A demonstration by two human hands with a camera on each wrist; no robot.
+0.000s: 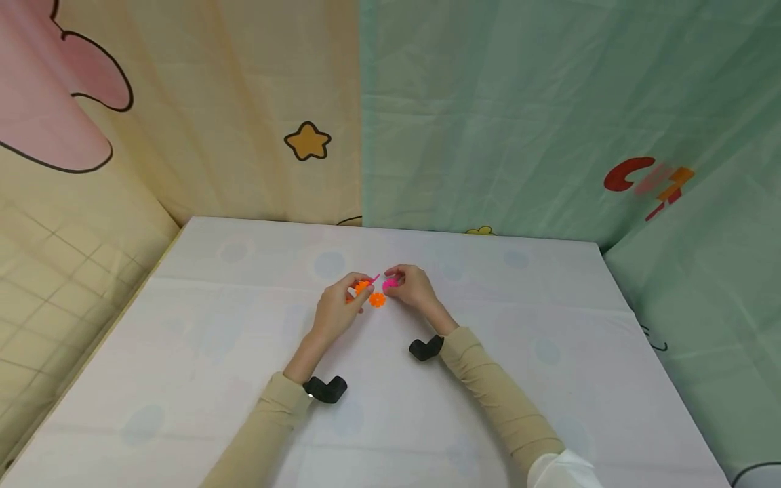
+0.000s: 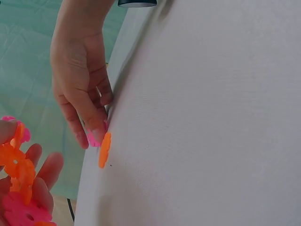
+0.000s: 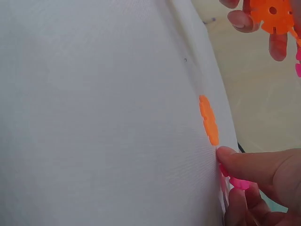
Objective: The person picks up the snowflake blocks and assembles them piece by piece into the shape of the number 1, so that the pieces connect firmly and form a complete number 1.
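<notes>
My left hand [image 1: 334, 308] holds a small cluster of joined orange and pink notched plastic discs [image 2: 19, 162], raised above the table. In the right wrist view one of its orange discs [image 3: 273, 14] shows a round centre hole and slits around the rim. My right hand [image 1: 416, 288] pinches a single pink notched disc [image 1: 390, 285] between thumb and fingers, low at the tabletop. Between the two hands a loose orange disc [image 1: 377, 299] lies flat on the table, close to the right thumb. Part of the pink disc is hidden behind the right fingers.
A white cloth with pale spots covers the table [image 1: 201, 407]. Behind it hang a cream curtain [image 1: 244, 102] and a green one [image 1: 518, 122]. Black wrist mounts [image 1: 326, 390] sit at both cuffs, just over the tabletop.
</notes>
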